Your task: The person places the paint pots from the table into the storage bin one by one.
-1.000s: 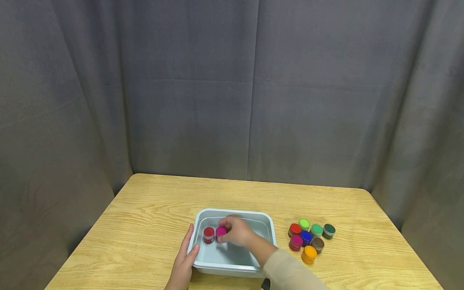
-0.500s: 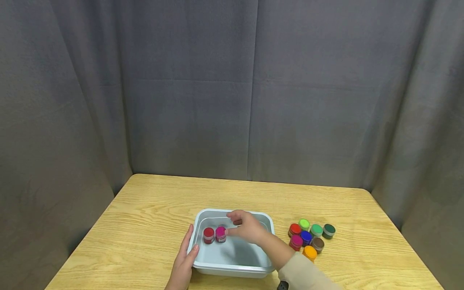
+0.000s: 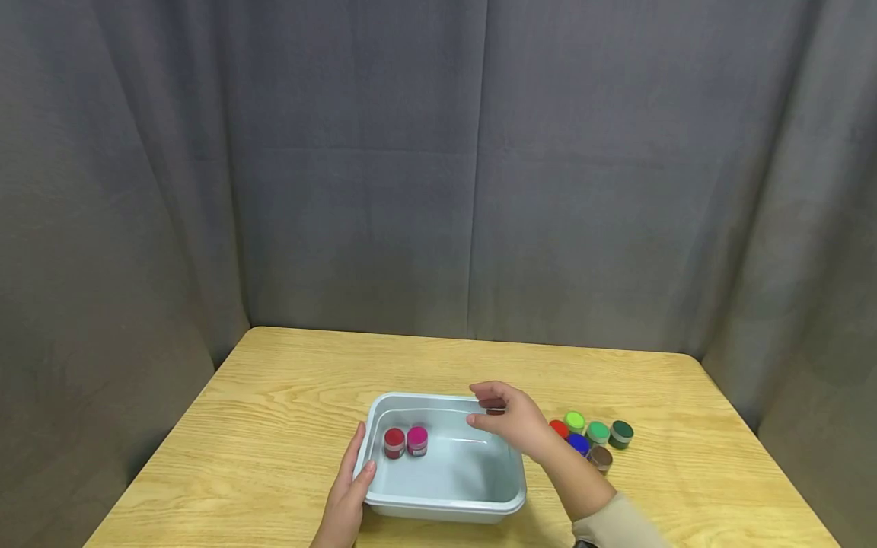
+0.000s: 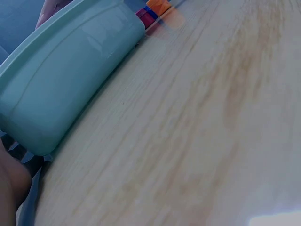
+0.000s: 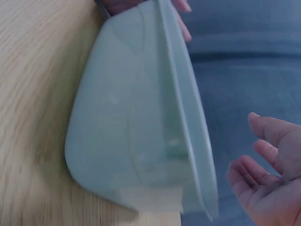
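Note:
A pale blue-grey plastic tub (image 3: 445, 504) stands on the table, its side filling much of the right wrist view. My left hand (image 3: 346, 495) grips its left wall, thumb over the rim and fingers along the outside. Inside, toward the left, a dark red paint jar (image 3: 393, 444) and a magenta paint jar (image 3: 417, 441) stand upright side by side. Above the tub's right rim hovers my right hand (image 3: 517, 420), fingers loosely bent and holding nothing. The right wrist view shows that same hand (image 5: 277, 174) apart from the tub.
Right of the tub, several jars cluster on the wooden table (image 3: 274, 426): red (image 3: 559, 428), lime (image 3: 575, 421), green (image 3: 598, 433), dark green (image 3: 621, 434), blue (image 3: 578, 444) and brown (image 3: 601, 458). My right forearm hides others; an orange jar (image 4: 158, 6) shows in the left wrist view. Grey curtains hang behind.
My right hand has let go of the magenta jar in the tub and moved up and right to the tub's right rim. The left hand stays in place.

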Tool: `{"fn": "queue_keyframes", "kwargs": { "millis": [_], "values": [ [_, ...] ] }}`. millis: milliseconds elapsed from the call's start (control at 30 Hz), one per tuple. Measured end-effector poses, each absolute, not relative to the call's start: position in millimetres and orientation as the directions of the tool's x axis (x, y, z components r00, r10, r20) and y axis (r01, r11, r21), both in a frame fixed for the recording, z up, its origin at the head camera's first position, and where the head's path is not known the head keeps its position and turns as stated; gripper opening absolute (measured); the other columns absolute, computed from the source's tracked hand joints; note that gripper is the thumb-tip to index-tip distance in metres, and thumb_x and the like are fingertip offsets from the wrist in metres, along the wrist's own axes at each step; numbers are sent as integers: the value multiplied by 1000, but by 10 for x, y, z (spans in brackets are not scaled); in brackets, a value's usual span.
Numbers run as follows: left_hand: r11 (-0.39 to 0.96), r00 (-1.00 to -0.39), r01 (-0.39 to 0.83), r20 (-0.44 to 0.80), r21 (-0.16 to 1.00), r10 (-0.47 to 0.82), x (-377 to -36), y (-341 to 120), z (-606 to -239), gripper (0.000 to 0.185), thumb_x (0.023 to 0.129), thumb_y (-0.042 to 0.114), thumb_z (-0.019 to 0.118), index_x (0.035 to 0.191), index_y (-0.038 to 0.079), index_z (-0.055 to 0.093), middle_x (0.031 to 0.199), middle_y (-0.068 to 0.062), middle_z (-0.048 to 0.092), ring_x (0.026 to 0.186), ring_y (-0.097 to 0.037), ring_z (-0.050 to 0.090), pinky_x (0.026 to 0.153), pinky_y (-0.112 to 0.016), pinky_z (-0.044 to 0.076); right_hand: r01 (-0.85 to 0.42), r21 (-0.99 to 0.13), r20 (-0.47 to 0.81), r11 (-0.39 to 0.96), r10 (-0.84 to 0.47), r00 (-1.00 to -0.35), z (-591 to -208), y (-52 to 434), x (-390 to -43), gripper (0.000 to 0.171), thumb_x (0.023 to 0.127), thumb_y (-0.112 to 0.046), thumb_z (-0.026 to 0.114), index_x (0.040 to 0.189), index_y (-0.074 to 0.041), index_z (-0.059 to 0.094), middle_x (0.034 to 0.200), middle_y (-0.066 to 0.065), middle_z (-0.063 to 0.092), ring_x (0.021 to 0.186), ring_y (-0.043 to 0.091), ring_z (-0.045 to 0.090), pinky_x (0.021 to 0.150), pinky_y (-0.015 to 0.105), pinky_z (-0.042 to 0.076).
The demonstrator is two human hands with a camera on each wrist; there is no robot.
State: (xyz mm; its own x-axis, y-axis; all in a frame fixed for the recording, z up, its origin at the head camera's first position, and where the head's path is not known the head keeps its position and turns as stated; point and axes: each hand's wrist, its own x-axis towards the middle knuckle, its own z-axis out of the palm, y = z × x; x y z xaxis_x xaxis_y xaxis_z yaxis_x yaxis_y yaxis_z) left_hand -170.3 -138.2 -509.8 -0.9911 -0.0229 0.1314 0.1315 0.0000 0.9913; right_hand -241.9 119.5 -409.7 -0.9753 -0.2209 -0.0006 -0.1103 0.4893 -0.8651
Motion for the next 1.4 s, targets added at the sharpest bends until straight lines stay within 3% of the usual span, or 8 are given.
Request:
{"fn": "queue_keyframes", "kwargs": {
  "millis": [500, 1000, 1400],
  "values": [
    [7, -992, 129, 129, 992, -11, -1723, -1366, -5078, 58, 104, 18, 41, 157, 8, 17, 165, -14, 11, 152, -39, 0, 120, -62, 2, -147, -851, 78, 504, -156, -985, -4072, 1811, -2298, 47, 90, -20, 72, 132, -5, 57, 134, 17, 59, 126, 36, 55, 105, 46, 50],
    [33, -991, 130, 131, 991, -26, -1706, -1376, -5080, 58, 104, 18, 41, 157, 8, 19, 165, -15, 12, 151, -41, 1, 119, -66, 2, -11, -832, -17, 554, -45, -999, -4305, 2337, -2125, 55, 92, -28, 69, 139, -6, 52, 141, 21, 52, 129, 42, 49, 97, 45, 55],
    [17, -992, 124, 125, 992, -29, -1711, -1388, -5098, 59, 104, 18, 42, 156, 6, 19, 165, -15, 12, 151, -39, 2, 121, -62, 3, 59, -786, -52, 615, 30, -998, -4504, 2654, -2061, 54, 94, -29, 67, 138, -2, 52, 142, 23, 51, 128, 43, 49, 101, 51, 51]
  ]
}}
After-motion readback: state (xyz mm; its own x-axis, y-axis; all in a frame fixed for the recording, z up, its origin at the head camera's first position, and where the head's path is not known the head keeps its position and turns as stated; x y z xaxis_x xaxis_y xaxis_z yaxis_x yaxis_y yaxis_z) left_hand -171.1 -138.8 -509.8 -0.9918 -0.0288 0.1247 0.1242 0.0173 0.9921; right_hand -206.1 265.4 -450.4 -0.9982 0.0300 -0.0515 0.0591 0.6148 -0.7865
